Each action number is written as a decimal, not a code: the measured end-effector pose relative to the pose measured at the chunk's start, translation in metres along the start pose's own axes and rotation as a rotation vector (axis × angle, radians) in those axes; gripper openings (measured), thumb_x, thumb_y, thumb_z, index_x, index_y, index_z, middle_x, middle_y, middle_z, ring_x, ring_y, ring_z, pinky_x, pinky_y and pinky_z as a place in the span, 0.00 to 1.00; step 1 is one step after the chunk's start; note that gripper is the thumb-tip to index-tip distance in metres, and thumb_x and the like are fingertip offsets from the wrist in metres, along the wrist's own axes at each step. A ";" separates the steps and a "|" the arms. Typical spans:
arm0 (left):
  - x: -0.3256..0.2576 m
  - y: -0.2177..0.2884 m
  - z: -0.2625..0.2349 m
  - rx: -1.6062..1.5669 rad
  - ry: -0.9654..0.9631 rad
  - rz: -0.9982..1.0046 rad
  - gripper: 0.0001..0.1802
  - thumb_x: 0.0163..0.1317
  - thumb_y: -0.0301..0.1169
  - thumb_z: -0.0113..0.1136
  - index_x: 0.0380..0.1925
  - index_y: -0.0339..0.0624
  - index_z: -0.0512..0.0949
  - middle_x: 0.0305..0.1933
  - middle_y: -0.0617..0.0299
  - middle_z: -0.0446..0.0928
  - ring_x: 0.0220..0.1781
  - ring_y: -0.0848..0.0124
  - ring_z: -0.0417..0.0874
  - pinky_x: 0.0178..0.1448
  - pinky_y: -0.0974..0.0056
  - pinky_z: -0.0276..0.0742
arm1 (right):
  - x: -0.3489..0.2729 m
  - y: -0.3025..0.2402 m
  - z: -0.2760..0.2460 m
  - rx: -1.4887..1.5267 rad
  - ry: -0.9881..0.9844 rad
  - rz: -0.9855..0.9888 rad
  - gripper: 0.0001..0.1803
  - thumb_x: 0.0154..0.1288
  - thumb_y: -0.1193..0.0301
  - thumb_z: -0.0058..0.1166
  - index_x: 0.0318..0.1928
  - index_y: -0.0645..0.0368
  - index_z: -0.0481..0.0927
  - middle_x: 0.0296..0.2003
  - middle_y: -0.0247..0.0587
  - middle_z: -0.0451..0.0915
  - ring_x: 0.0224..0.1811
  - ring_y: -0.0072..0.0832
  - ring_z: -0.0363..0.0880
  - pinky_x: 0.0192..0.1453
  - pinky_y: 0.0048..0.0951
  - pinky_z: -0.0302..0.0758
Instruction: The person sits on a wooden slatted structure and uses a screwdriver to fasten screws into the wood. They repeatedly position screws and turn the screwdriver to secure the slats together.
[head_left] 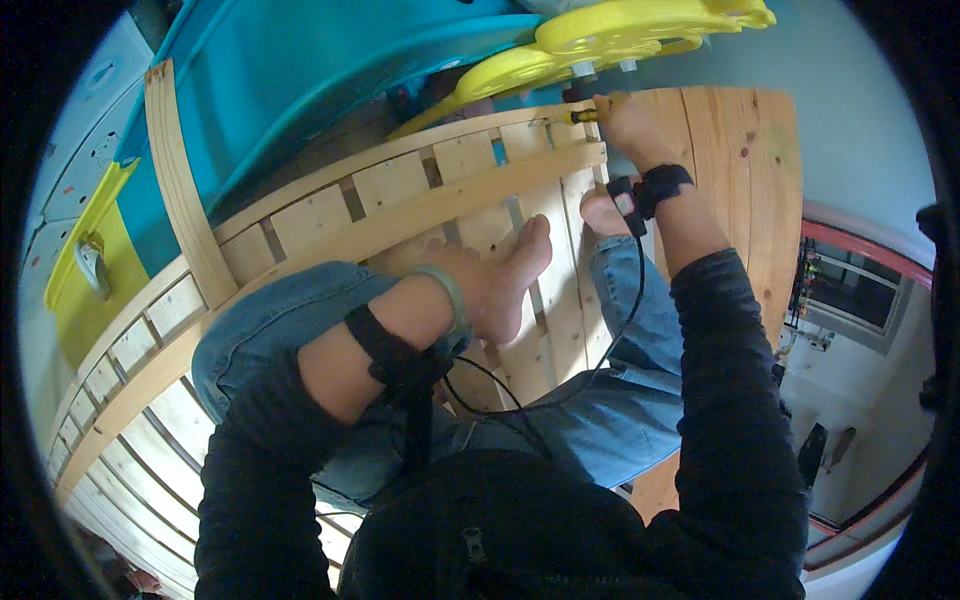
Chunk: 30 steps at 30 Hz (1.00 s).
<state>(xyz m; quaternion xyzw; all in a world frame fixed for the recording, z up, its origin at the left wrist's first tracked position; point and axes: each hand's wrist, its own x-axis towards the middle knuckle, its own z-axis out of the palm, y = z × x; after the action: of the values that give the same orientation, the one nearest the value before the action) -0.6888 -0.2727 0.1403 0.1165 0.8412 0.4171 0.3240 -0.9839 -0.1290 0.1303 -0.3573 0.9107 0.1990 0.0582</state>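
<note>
Partly hidden, right hand (628,118) gripping screwdriver (583,116), tip unclear, left hand (470,285) on ankle

gaps between the wooden slats (388,182) open, teal slide (300,70) and yellow plastic panel (600,35) crowding the frame's far edge

One view only, from my head, looking steeply down over my own chest and knees. It sits close: my black sleeves fill the lower edge, my jeans the middle. The fisheye bends the slats (330,215) into arcs, with a dark rim all round. My right hand (628,120) reaches up toward the top edge.
</note>
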 end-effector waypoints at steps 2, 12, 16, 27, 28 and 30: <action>0.002 0.001 -0.001 0.008 -0.035 -0.006 0.50 0.47 0.34 0.51 0.70 0.50 0.37 0.56 0.37 0.72 0.53 0.42 0.77 0.59 0.42 0.66 | 0.001 0.000 -0.008 0.280 -0.004 0.004 0.12 0.64 0.65 0.50 0.43 0.59 0.74 0.39 0.59 0.79 0.41 0.51 0.78 0.45 0.42 0.73; 0.002 0.000 -0.002 0.036 -0.031 0.023 0.50 0.47 0.34 0.49 0.70 0.46 0.36 0.73 0.50 0.52 0.54 0.44 0.77 0.58 0.45 0.69 | -0.002 -0.020 -0.021 0.081 -0.193 0.286 0.14 0.65 0.65 0.49 0.45 0.60 0.77 0.53 0.54 0.75 0.52 0.51 0.74 0.55 0.44 0.71; 0.004 0.000 0.000 0.020 -0.054 0.001 0.50 0.47 0.34 0.49 0.70 0.46 0.37 0.66 0.44 0.63 0.53 0.44 0.78 0.57 0.44 0.69 | -0.002 -0.017 -0.029 0.047 -0.180 0.030 0.16 0.63 0.66 0.51 0.50 0.56 0.74 0.52 0.51 0.74 0.52 0.52 0.73 0.56 0.44 0.71; 0.043 -0.036 0.011 -0.042 0.543 0.218 0.21 0.57 0.36 0.57 0.51 0.44 0.75 0.52 0.47 0.76 0.54 0.53 0.77 0.57 0.54 0.73 | -0.013 -0.028 0.033 1.482 0.441 0.144 0.29 0.69 0.50 0.44 0.62 0.56 0.65 0.52 0.44 0.72 0.53 0.34 0.70 0.60 0.36 0.65; 0.051 -0.042 0.008 -0.124 0.641 0.220 0.22 0.59 0.36 0.57 0.53 0.42 0.73 0.55 0.47 0.74 0.57 0.54 0.76 0.59 0.56 0.72 | -0.012 -0.033 0.038 1.689 0.553 0.218 0.31 0.70 0.48 0.41 0.63 0.57 0.64 0.53 0.44 0.72 0.54 0.31 0.69 0.62 0.36 0.63; 0.083 -0.040 -0.004 -0.283 0.878 0.334 0.25 0.61 0.37 0.56 0.56 0.40 0.70 0.56 0.45 0.73 0.60 0.54 0.73 0.63 0.57 0.68 | -0.023 -0.044 0.050 2.065 0.552 0.425 0.32 0.71 0.44 0.34 0.62 0.54 0.66 0.52 0.39 0.74 0.56 0.28 0.68 0.60 0.34 0.62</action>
<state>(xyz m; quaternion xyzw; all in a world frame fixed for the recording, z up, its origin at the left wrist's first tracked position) -0.7516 -0.2622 0.0738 0.0181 0.8033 0.5832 -0.1199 -0.9389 -0.1236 0.0763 -0.0036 0.6635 -0.7430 0.0883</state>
